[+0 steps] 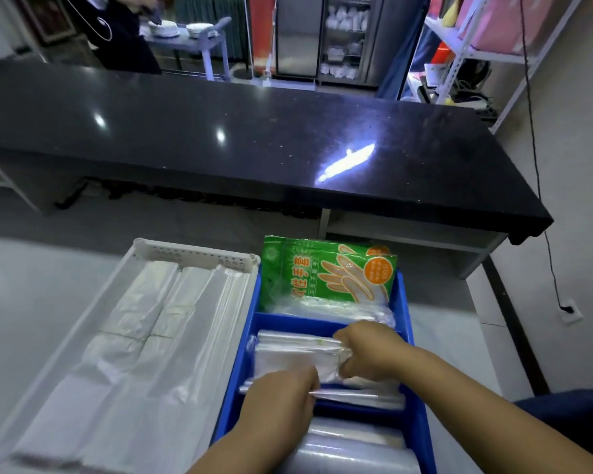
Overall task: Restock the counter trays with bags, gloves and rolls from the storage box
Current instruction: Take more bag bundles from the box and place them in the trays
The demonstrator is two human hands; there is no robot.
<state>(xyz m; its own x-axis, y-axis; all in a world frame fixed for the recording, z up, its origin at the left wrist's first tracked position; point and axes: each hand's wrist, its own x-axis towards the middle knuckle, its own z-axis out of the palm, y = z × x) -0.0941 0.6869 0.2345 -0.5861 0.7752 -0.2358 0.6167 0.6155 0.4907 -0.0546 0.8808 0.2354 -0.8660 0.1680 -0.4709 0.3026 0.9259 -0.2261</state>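
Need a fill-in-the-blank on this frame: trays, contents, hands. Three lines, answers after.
1. The green glove packets stand in the ____ compartment of the blue divided plastic tray.
2. The left hand and the right hand both grip the stack of clear plastic bags in the ____ compartment.
3. The white perforated plastic tray holding folded white bags sits to the ____ of the blue one.
Missing words: far; middle; left.
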